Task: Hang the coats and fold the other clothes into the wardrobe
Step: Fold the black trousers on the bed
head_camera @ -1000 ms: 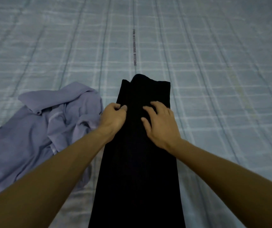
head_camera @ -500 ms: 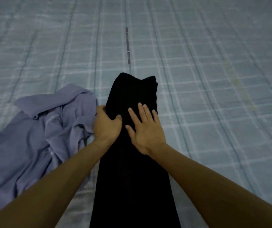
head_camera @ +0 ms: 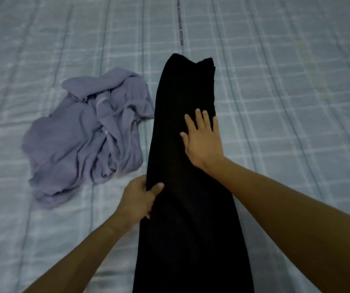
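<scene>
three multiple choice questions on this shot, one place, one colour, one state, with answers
1. The crumpled purple garment lies where? A) left of the black garment B) right of it C) on top of it
2. The checked bedspread is what colour? A) red B) pale blue-grey C) yellow
3. The right hand is: A) curled into a fist B) pinching the purple garment C) flat on the black garment, fingers straight
Answers: 1 A, the purple heap sits beside the black strip's left edge. 2 B, pale blue-grey checks fill the view. 3 C, its palm lies on the black cloth.
</scene>
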